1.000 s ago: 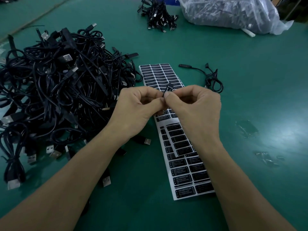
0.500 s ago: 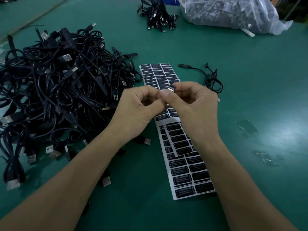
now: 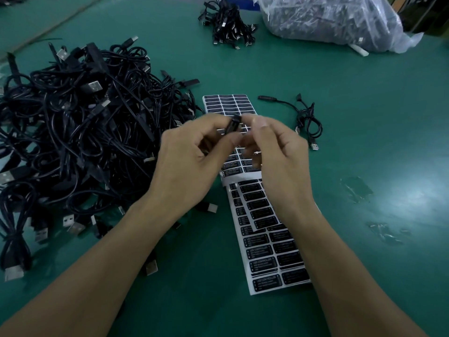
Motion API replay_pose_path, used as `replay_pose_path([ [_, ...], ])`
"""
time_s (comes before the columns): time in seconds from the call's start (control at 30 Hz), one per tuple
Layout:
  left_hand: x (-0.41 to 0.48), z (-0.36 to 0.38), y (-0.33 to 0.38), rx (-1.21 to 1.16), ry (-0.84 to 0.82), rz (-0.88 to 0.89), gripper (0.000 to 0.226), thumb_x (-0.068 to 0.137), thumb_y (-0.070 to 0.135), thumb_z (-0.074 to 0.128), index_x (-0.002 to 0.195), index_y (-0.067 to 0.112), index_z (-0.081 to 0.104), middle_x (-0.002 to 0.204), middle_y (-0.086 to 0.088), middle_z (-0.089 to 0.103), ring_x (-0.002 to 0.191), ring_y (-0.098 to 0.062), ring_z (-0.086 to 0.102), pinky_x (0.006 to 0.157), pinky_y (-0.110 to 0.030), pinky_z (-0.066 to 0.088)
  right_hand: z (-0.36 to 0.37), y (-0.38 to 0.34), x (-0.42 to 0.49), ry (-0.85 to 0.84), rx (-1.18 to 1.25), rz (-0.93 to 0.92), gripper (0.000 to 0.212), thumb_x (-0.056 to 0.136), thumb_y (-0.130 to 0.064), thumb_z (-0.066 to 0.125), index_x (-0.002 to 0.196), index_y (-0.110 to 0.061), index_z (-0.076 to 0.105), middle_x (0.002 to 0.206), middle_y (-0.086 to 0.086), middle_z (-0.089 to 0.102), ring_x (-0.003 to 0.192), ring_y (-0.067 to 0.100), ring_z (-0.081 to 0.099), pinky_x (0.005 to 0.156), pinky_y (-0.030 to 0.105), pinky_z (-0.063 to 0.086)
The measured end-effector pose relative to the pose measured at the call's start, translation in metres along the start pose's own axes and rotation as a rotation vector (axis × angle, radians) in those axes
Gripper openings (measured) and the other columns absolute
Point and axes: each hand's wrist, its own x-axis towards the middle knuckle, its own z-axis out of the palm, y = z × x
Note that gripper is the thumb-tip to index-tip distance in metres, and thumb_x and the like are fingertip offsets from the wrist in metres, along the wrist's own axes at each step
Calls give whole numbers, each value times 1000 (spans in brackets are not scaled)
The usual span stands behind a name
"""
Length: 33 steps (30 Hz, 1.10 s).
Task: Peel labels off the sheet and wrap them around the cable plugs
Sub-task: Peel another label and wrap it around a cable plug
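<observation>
Right hand [image 3: 279, 154] off plug [image 3: 232, 122]; cable pile [image 3: 85, 132] beside sheet [image 3: 267, 251].

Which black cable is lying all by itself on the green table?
The loosely coiled black cable right of the white label sheet. Others are tangled in the big heap on the left or bunched in the small bundle farther back.

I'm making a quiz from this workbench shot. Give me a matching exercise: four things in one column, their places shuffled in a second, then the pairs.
1 big cable pile
2 label sheet
3 clear plastic bag
4 plug

A far right corner
B pinched by the left hand
C left side of the table
D flat in the middle

Pairs: 1-C, 2-D, 3-A, 4-B
</observation>
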Motion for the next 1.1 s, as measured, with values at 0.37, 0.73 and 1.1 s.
replay_pose_path([
  [0.37,6,-13,15,-407,182,8,9,99,11,59,92,14,61,74,10,71,71,-7,69,69,-22,52,17,12,-11,-245,-524,-269,35,85,-31,78,116,-18,71,101,1,53,97,14,53,83,25,47],
  [0.73,16,-28,10,-715,447,-335,48,108,37,40,73,23,69,73,0,74,64,-11,62,65,-26,53,10,3,-7,-2,-95,-205,16,96,-12,65,105,-21,74,94,-10,68,78,11,69,59,24,56],
  [1.1,15,-26,-4,-546,534,-407,41,109,26,37,82,15,66,63,3,66,58,-12,58,54,-27,47,-63,-5,82,477,-406,6,22,97,-25,57,94,-12,74,75,14,68,58,8,50,65,34,56],
])
